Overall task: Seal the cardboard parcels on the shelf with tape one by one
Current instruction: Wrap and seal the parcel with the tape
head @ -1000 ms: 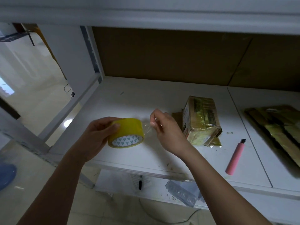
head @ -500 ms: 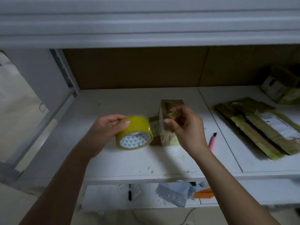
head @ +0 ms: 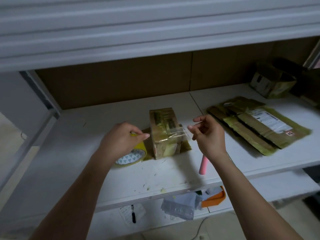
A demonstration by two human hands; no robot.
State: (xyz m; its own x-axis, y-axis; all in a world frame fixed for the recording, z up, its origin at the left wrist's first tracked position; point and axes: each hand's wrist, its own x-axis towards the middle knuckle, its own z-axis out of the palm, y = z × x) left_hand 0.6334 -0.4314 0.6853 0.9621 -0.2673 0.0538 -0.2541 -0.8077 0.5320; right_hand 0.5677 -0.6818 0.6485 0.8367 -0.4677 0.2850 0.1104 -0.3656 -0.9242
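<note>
One small cardboard parcel (head: 164, 134) stands on the white shelf (head: 86, 135), wrapped in glossy yellowish tape. My left hand (head: 121, 141) grips the yellow tape roll (head: 133, 155) just left of it; my right hand (head: 207, 134) pinches the clear tape strip (head: 178, 133) stretched across it.

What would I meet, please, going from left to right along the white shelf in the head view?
tape roll held by the left hand → small parcel → right hand pinching the tape end → pink cutter → flattened cartons → open box at the far right.
</note>
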